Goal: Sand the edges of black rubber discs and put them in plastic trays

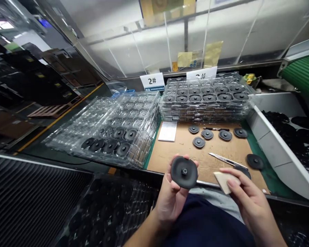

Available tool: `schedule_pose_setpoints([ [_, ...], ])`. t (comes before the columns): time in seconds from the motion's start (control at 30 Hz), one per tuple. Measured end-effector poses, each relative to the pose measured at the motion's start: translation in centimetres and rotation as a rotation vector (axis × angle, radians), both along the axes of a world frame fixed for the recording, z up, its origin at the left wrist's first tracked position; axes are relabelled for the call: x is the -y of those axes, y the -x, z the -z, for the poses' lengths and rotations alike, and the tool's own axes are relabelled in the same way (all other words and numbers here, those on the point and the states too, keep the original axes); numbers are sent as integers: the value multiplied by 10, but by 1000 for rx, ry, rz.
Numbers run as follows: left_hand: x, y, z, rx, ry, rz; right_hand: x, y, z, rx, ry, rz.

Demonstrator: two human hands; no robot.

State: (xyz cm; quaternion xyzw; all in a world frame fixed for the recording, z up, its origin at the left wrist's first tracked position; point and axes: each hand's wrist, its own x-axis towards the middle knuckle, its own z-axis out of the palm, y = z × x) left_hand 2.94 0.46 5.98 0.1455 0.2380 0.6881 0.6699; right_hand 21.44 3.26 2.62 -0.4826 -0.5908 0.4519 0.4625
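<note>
My left hand (173, 202) grips a black, rounded-square rubber-like part (180, 175) with a small raised stud at its centre, held up facing me. Between the thumb and fingers of my right hand (249, 195) is a cream-coloured pad (225, 181), apart from the black part. Just beyond my right hand, a slim metal tool (228, 160), perhaps tweezers or a knife, lies on the brown board (180, 156). More black parts lie on the board, such as one at the right (254, 161) and one near the middle (198, 142); another is partly hidden behind my right fingers.
Stacked clear trays (206, 109) stand at the back, and another stack (123, 116) at the left, both partly filled with black parts. A pen (216, 129) and a white paper (168, 131) rest on the board. On the right is a white-walled bin (280, 154) of black pieces.
</note>
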Motion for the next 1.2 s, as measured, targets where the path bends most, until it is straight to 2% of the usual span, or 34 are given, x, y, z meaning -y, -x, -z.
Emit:
schedule_pose_setpoints([
  [0.1,22,-4,0,9,-27,25,34,-41,18,82,279,64],
  [0.17,35,-9,-1,14,-28,39,50,-65,21,134,375,71],
  [0.27,52,-14,-2,21,-16,58,55,-77,11,206,351,77],
  [0.33,59,-14,0,22,-5,49,50,-67,1,248,256,53],
  [0.4,60,-11,3,16,14,15,41,-48,-2,279,142,-34],
  [0.53,37,6,16,-1,48,-47,14,-9,16,317,-21,-257],
  [0.63,9,19,28,-10,119,-54,-13,12,27,351,-36,-277],
  [0.73,-18,26,40,-21,214,-47,-42,37,16,330,-58,-192],
  [0.83,-40,28,50,-36,310,-32,-66,74,-3,239,-200,-203],
  [0.93,-56,32,56,-48,386,-23,-84,104,-12,219,-359,-342],
  [1.03,-69,35,61,-81,419,-100,-100,115,-9,252,-294,-543],
  [1.07,-73,35,62,-98,421,-112,-105,116,-7,264,-273,-560],
  [1.2,-84,37,67,-150,424,-107,-113,118,3,278,-361,-398],
])
